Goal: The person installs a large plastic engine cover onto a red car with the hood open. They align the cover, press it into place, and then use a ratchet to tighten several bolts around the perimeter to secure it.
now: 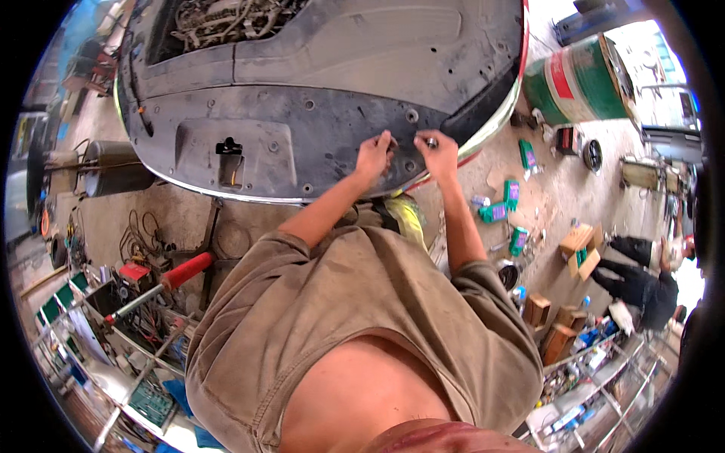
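Observation:
A black plastic front cover point(332, 132) spans the front of a car, with round fastener holes along it and a recessed latch opening point(231, 151) left of its middle. Over the right part of this cover, my left hand point(371, 158) has its fingers curled in a pinch; anything between them is too small to name. Just to its right, my right hand point(441, 157) is closed round a small round metal piece point(431, 143), whose shiny end shows between thumb and fingers. One fastener hole point(411, 116) lies just beyond my hands, another point(409, 165) between them.
Part of the engine point(226, 19) shows at the far left. A green drum point(559, 87) lies right of the car. Green bottles point(511, 195) and an open cardboard box point(580, 240) are on the floor. A red-handled tool point(187, 272) is at left; people point(642, 279) are at far right.

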### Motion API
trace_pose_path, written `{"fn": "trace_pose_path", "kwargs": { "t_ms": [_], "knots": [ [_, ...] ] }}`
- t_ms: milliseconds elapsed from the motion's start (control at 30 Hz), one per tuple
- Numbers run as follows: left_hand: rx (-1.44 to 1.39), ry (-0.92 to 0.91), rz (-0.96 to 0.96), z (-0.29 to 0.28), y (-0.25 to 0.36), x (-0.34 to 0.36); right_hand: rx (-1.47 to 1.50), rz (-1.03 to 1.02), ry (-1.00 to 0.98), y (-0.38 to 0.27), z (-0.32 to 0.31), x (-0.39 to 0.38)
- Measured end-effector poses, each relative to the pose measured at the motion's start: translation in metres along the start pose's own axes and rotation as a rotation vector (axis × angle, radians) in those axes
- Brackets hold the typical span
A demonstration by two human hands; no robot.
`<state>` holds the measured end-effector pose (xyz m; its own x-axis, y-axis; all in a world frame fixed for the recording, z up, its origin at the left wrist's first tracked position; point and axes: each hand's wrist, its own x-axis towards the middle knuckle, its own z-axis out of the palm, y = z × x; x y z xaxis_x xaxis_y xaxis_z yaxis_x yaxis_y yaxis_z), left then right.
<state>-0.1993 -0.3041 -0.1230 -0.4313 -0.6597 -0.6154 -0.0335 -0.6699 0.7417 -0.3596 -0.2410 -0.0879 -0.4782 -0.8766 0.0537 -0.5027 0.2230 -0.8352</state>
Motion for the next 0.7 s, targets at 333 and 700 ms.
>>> {"fn": "trace_pose_path", "kwargs": {
  "t_ms": [333,700],
  "knots": [
    [1.292,0.064,0.753,-0.017,0.05,0.069,-0.334,-0.048,-0.109,0.022,0.021,0.069],
    [1.443,0.006,0.829,-0.015,0.047,0.08,-0.639,0.176,-0.234,0.014,0.026,0.099]
  ]
}}
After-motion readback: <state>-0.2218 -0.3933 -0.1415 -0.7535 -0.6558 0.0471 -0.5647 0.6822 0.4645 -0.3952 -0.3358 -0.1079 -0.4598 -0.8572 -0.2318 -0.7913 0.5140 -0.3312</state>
